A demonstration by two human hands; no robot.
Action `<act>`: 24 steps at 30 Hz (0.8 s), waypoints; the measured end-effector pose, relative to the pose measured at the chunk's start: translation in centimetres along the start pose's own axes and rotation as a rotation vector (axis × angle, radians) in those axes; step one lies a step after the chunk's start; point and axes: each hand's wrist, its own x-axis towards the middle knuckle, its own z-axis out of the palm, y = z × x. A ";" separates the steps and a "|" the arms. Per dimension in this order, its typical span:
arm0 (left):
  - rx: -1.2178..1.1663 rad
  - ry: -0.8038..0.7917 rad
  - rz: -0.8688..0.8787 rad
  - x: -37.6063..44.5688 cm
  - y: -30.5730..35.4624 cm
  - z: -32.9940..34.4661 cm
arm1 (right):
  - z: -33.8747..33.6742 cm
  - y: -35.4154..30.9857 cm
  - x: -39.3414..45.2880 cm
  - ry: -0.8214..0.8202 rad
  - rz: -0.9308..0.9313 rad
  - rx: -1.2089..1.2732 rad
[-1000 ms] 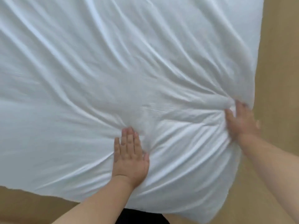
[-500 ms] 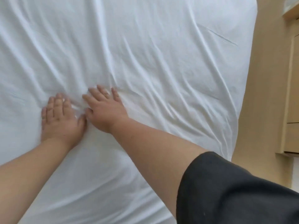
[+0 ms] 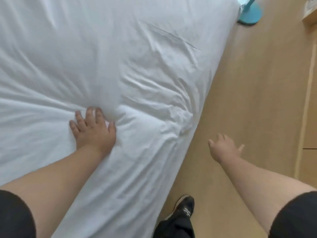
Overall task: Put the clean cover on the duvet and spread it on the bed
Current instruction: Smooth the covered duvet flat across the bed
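The white covered duvet (image 3: 103,57) lies spread over the bed and fills the left and middle of the view, with wrinkles bunched near its right edge (image 3: 185,117). My left hand (image 3: 93,129) presses flat on the duvet, fingers spread and straight. My right hand (image 3: 224,148) hangs in the air over the floor, to the right of the bed's edge, fingers loose and holding nothing; it is blurred.
Tan wooden floor (image 3: 248,83) runs along the bed's right side. A blue round stand base (image 3: 251,14) sits on the floor at the top right. Light wooden furniture (image 3: 310,117) lines the right edge. My black shoe (image 3: 184,208) is by the bed.
My right hand has lifted off the duvet and swung right, out over the floor. My left hand still presses on the cover. The view has shifted right, showing more floor.
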 end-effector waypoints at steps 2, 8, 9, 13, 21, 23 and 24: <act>0.010 -0.030 0.015 -2.7 5.1 1.4 | 0.6 2.7 0.7 -0.007 -0.157 0.021; 0.068 -0.168 -0.017 -5.5 11.1 3.2 | -4.0 2.5 1.9 0.109 -0.526 0.139; 0.067 -0.167 -0.025 -5.3 11.1 3.2 | -5.1 1.5 1.6 0.151 -0.615 0.162; 0.056 -0.207 -0.041 -4.6 10.3 3.6 | -7.3 -5.0 -1.2 0.248 -0.985 0.119; -0.096 0.001 0.010 -3.8 9.1 0.0 | -7.8 -22.1 -5.1 0.153 -1.464 -0.135; -0.089 0.104 -0.008 -0.1 7.8 -2.0 | -11.3 -23.1 0.5 0.262 -1.385 -0.161; -0.095 0.142 -0.025 2.2 7.3 -3.0 | -13.9 -22.8 4.6 0.306 -1.278 -0.163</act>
